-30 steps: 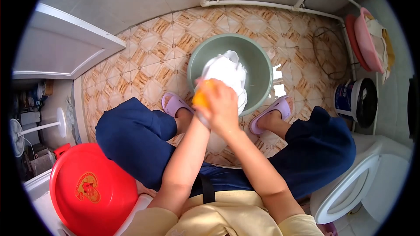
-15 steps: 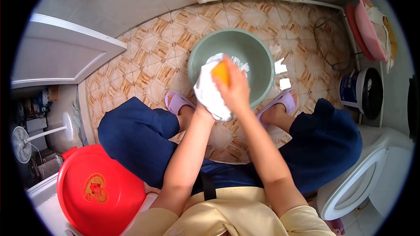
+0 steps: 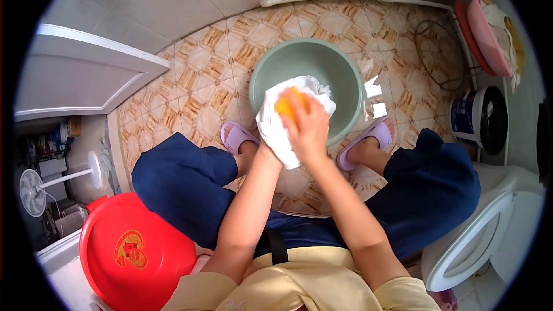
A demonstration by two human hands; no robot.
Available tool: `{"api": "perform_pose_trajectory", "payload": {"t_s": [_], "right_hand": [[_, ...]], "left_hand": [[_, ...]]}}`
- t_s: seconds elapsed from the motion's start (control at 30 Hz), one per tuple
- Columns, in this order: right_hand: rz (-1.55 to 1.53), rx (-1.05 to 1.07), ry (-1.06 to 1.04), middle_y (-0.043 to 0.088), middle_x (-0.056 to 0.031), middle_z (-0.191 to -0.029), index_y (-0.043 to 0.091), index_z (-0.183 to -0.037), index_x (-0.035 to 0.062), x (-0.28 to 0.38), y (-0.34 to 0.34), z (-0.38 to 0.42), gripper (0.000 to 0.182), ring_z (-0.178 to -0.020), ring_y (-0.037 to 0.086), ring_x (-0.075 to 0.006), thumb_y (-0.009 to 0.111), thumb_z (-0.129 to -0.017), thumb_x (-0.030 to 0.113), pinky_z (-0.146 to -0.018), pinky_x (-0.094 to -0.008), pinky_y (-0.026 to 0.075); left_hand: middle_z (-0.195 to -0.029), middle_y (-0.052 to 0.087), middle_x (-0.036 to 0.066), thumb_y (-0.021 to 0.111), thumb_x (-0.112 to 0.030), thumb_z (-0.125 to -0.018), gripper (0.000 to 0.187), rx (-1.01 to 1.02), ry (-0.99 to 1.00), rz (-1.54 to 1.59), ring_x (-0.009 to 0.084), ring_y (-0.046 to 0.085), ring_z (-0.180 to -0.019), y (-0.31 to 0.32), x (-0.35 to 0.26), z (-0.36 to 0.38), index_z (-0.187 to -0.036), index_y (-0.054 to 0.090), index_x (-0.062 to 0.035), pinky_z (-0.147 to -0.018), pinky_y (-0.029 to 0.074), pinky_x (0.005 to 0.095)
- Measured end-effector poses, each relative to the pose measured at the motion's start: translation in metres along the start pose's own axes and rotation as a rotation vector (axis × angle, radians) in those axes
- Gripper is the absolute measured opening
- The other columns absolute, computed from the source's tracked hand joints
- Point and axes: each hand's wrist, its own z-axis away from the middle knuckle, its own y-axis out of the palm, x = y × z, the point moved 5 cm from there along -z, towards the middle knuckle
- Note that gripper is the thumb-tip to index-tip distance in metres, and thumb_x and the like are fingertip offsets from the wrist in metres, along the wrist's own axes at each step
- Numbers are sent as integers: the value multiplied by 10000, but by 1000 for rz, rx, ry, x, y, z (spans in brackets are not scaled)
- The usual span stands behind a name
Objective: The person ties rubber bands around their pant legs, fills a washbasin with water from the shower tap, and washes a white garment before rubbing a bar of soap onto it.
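Note:
A white cloth (image 3: 276,132) is bunched above the near left part of a green basin (image 3: 257,75) on the floor. My left hand (image 3: 272,154) holds the cloth from beneath; its fingers are hidden under the fabric. An orange bar of soap (image 3: 283,107) is gripped in my right hand (image 3: 310,129), whose fingers curl over it. The soap rests against the upper face of the cloth. The part of the basin's inside beyond the cloth shows bare green plastic.
My slippered feet flank the basin. A red basin (image 3: 138,247) stands at lower left, below a door (image 3: 86,75) and a white fan (image 3: 33,192). At right are a toilet (image 3: 469,247), a bucket (image 3: 466,118) and a pink basin (image 3: 487,34). A hose (image 3: 420,52) lies near the wall.
My right hand has shifted slightly with the soap, which now lies flatter and a little lower on the cloth. More of the cloth shows spread to the right beneath it.

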Motion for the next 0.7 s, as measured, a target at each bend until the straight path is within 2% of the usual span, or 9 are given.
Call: {"api": "perform_pose_trajectory", "payload": {"t_s": [0.07, 0.23, 0.27, 0.3, 0.4, 0.53, 0.57, 0.6, 0.7], "right_hand": [[-105, 122, -76, 505, -159, -1142, 515, -1261, 237, 25, 2, 6, 519, -1068, 480, -318, 647, -760, 278, -903, -416, 366], [-72, 54, 30, 526, -172, -1052, 513, -1263, 211, -20, 4, -10, 506, -949, 497, -325, 627, -775, 288, -841, -413, 395], [-78, 33, 161, 529, -190, -1055, 519, -1259, 181, -43, 6, -12, 470, -938, 506, -335, 602, -807, 277, -835, -398, 407], [-120, 19, 335, 536, -182, -1019, 503, -1278, 142, -72, 10, -10, 442, -899, 520, -302, 556, -859, 274, -829, -363, 413], [-600, -159, 572, 543, -154, -987, 494, -1288, 112, -110, 3, -6, 429, -886, 518, -256, 523, -892, 272, -823, -325, 414], [-398, -87, 173, 539, -120, -977, 526, -1262, 118, -38, -7, -12, 444, -891, 514, -251, 601, -835, 214, -823, -333, 417], [-353, 19, 65, 541, -136, -978, 542, -1251, 162, -6, -11, -14, 463, -901, 513, -283, 626, -802, 234, -822, -361, 418], [-210, 146, -50, 531, -142, -1003, 553, -1238, 213, 11, -4, -12, 473, -927, 500, -298, 645, -778, 277, -824, -374, 406], [-29, 161, -68, 522, -141, -1045, 540, -1242, 255, 12, 5, -14, 495, -958, 479, -292, 651, -764, 322, -791, -381, 379]], "left_hand": [[-1071, 515, 71, 392, -221, -957, 283, -89, -106, 376, 170, 520, -978, -12, 13, 2, -1181, 429, -51, -873, 439, 292], [-1118, 517, 96, 380, -138, -958, 284, -42, 191, -582, 213, 524, -1029, 7, -15, -7, -1231, 413, -65, -901, 431, 294], [-1166, 524, 96, 412, -145, -949, 319, 88, 463, -1488, 201, 526, -1056, 32, -29, -2, -1255, 409, -55, -898, 434, 289], [-1166, 524, 96, 412, -145, -949, 319, 87, 465, -1483, 201, 526, -1056, 34, -28, -1, -1255, 409, -55, -898, 434, 289], [-1153, 546, 85, 490, -214, -911, 372, -111, 91, -392, 189, 549, -1020, 18, -18, -2, -1231, 441, -31, -863, 454, 279], [-1087, 558, 65, 481, -316, -909, 410, -251, -282, 578, 195, 558, -962, -16, 31, -16, -1217, 461, -46, -838, 462, 275], [-1205, 498, 130, 379, -355, -931, 437, -57, -269, 582, 266, 493, -1123, -36, 48, -14, -1264, 417, -75, -974, 401, 361], [-1169, 516, 103, 358, -411, -940, 464, -17, -158, 506, 213, 524, -1060, -56, 67, -11, -1236, 443, -64, -922, 433, 336], [-1196, 502, 120, 344, -389, -943, 444, -254, -179, 488, 232, 515, -1086, -1, 15, 5, -1222, 452, -62, -936, 426, 357]]}}
